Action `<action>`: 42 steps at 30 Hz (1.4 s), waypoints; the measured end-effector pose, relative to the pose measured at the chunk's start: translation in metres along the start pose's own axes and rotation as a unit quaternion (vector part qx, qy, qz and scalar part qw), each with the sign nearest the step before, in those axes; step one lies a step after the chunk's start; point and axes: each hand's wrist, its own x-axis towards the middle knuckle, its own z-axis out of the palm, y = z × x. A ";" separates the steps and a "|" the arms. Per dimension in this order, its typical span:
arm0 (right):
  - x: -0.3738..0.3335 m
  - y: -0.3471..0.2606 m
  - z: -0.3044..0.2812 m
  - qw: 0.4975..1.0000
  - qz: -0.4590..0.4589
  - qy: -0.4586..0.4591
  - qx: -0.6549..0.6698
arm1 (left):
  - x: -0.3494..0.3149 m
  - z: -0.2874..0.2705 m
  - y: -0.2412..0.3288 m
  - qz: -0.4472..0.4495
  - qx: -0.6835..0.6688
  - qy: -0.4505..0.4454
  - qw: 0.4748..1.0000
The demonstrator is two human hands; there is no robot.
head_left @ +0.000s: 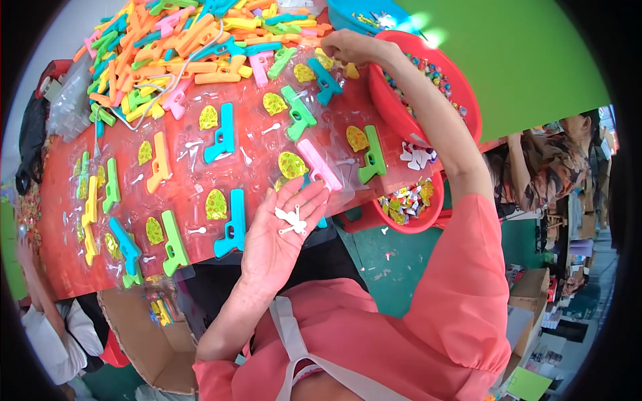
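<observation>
My left hand [277, 234] is palm up with its fingers stretched out, bearing a small pile of white plastic spoons [292, 220]. At the far side, my right hand [351, 48] is bent down over a clear plastic tray, its fingers closed; what they hold, if anything, is hidden. Just below it lie a blue toy gun [325, 81] and a yellow patterned egg-shaped piece [304, 72]. Nearest my left fingertips is a pink toy gun [318, 164] in its tray, with another yellow egg-shaped piece [291, 164]. Several other trays hold a gun, an egg-shaped piece and a white spoon.
A heap of coloured toy guns [174, 53] covers the far left of the red table [67, 260]. At right stand a red basin [473, 110] of wrapped sweets, a blue basin [341, 17] and a lower red tub [428, 224]. A cardboard box [134, 327] is below. Other people are at both sides.
</observation>
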 end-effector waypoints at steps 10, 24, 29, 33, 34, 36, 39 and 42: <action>-0.152 -0.077 -0.066 0.964 0.018 0.209 0.162 | 0.036 0.008 0.013 -0.064 0.014 0.090 0.994; -0.271 -0.090 -0.062 0.929 0.198 0.246 0.196 | 0.364 0.167 0.165 0.104 0.153 -0.141 0.973; -0.281 -0.096 -0.057 0.921 0.231 0.242 0.201 | 0.391 0.138 0.158 0.087 0.116 -0.062 0.988; -0.267 -0.084 -0.044 0.917 0.225 0.257 0.206 | 0.364 0.096 0.171 0.056 0.044 -0.020 0.997; -0.267 -0.085 -0.039 0.920 0.218 0.254 0.206 | 0.347 0.083 0.176 0.094 0.147 -0.055 0.983; -0.258 -0.089 -0.037 0.916 0.206 0.254 0.232 | 0.310 0.078 0.198 0.123 0.215 -0.045 0.968; -0.257 -0.096 -0.030 0.915 0.176 0.269 0.245 | 0.190 0.112 0.156 0.247 0.688 -0.003 0.682; -0.233 -0.112 -0.034 0.912 0.114 0.276 0.281 | 0.178 0.069 0.208 0.186 0.259 -0.022 0.947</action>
